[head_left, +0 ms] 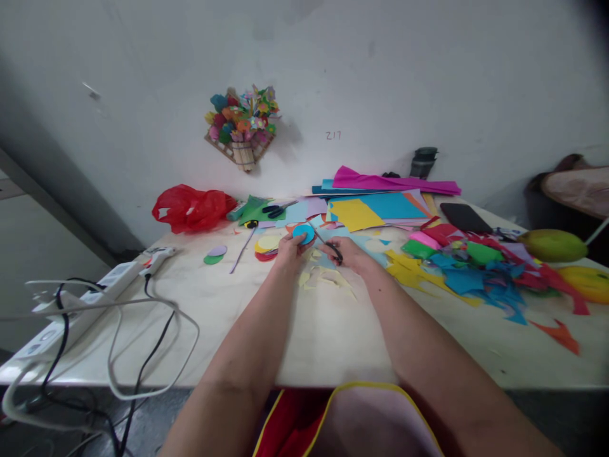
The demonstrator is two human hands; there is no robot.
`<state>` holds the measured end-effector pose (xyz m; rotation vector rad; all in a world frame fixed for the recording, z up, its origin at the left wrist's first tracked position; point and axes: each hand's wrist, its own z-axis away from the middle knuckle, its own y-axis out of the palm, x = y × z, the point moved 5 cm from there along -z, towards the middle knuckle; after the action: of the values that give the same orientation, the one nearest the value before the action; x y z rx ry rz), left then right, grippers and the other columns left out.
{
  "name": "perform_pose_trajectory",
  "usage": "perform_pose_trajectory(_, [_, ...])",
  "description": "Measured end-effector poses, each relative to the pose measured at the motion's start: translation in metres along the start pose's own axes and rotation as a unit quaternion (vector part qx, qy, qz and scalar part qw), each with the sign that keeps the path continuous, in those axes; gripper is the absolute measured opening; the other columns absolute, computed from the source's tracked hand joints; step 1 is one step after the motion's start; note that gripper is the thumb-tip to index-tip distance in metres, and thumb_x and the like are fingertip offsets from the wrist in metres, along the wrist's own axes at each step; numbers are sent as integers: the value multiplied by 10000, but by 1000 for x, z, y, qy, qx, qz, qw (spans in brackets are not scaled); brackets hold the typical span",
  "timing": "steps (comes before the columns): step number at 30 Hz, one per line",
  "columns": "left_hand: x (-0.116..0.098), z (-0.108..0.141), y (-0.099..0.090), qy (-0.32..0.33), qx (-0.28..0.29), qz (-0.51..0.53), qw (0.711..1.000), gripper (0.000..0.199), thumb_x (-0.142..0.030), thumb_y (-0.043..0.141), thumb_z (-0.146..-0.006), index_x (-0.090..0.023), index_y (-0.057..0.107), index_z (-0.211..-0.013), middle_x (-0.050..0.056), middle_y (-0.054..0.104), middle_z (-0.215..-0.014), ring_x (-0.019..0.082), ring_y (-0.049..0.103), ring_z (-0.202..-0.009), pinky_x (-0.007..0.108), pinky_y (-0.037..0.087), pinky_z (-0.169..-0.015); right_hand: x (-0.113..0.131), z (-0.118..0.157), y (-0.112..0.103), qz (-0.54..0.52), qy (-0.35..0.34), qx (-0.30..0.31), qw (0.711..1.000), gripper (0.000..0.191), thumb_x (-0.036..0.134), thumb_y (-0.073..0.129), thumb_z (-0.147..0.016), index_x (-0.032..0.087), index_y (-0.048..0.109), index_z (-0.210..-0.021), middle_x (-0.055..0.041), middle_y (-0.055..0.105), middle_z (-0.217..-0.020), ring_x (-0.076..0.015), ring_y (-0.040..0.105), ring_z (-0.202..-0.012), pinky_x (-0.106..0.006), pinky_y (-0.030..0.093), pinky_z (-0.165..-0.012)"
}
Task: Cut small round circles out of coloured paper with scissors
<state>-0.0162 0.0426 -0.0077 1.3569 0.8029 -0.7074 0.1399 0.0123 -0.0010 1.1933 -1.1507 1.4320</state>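
My left hand point(288, 249) pinches a blue paper circle point(303, 233) above the middle of the table. Just right of it, my right hand point(347, 252) is closed on the dark handles of a pair of scissors point(335, 252), whose blades point up and left toward the circle's edge. Whether the blades touch the paper I cannot tell. Left of my left hand lies a small stack of yellow and red paper circles point(267, 244). A purple and a green circle point(216, 255) overlap farther left. Pale yellow scraps point(328, 279) are scattered below my hands.
Coloured paper sheets point(356, 214) and a magenta roll point(394, 182) lie at the back. Bright scraps point(476, 266) heap at right, beside a phone-like black slab point(465, 218) and yellow-green fruit point(554, 245). A red plastic bag point(190, 208) and power strips point(85, 311) with cables occupy the left.
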Motion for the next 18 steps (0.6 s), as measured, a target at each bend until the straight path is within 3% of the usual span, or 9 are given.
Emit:
perform_pose_trajectory(10, [2, 3, 3, -7, 31, -2, 999, 183, -57, 763, -652, -116, 705, -815, 85, 745, -795, 285, 760, -944, 394, 628, -863, 1, 3, -1, -18, -11, 14, 1000, 308, 320, 857, -699, 198, 577, -663, 13, 529, -502, -102, 424, -424, -236, 341, -410])
perform_pose_trajectory(18, [1, 3, 3, -14, 18, -4, 1000, 168, -38, 748, -663, -100, 704, -813, 92, 742, -788, 272, 762, -897, 374, 632, -832, -1, -1, -2, -11, -18, 2, 1000, 308, 320, 876, -672, 187, 598, -684, 27, 515, -493, -90, 408, -424, -227, 325, -415])
